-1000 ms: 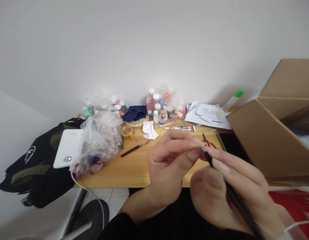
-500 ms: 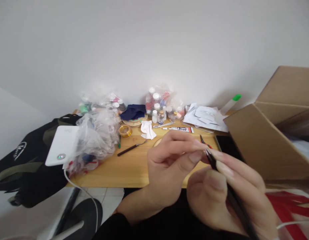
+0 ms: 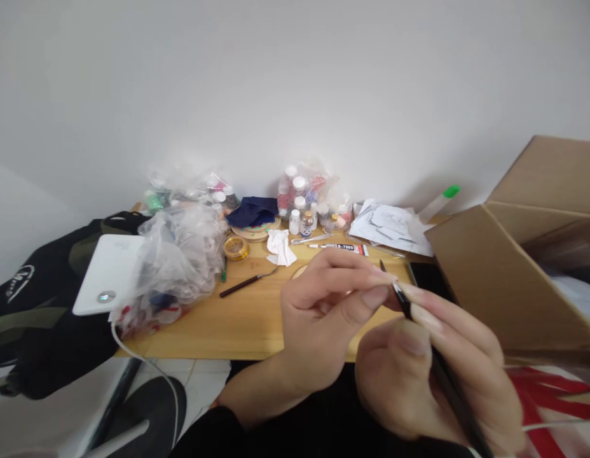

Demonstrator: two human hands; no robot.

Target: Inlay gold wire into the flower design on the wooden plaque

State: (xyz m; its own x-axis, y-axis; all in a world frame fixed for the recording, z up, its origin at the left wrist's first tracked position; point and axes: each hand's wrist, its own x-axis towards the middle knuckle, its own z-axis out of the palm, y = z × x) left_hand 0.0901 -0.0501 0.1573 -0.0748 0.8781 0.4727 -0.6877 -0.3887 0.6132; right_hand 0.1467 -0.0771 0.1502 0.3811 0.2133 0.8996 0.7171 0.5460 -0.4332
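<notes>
In front of my chest, above the table, my two hands meet at the fingertips. My left hand (image 3: pixel 314 324) is closed in a pinch, thumb against fingers; whatever lies between them is too small and covered to make out. Wrapped in the fingers of my right hand (image 3: pixel 476 356) is a slim black tool (image 3: pixel 450 385) with a shiny silver tip. It slants up to the left, its tip right beside the left fingertips. Whether it is a pen-shaped tool or tweezers I cannot tell.
On the wooden table (image 3: pixel 247 324) are a palette knife (image 3: pixel 242 285), a tape roll (image 3: pixel 236 249), crumpled tissue (image 3: pixel 281 248), a B-7000 glue tube (image 3: pixel 345 248), small bottles (image 3: pixel 306 224) and papers (image 3: pixel 388 226). Plastic bags (image 3: pixel 180 254) and a white power bank (image 3: pixel 109 270) flank the left, a cardboard box (image 3: pixel 495 286) the right.
My view has shifted slightly, so the left-hand items sit a little farther left. Both hands keep the same pinch and hold, with the black tool's tip still at the left fingertips.
</notes>
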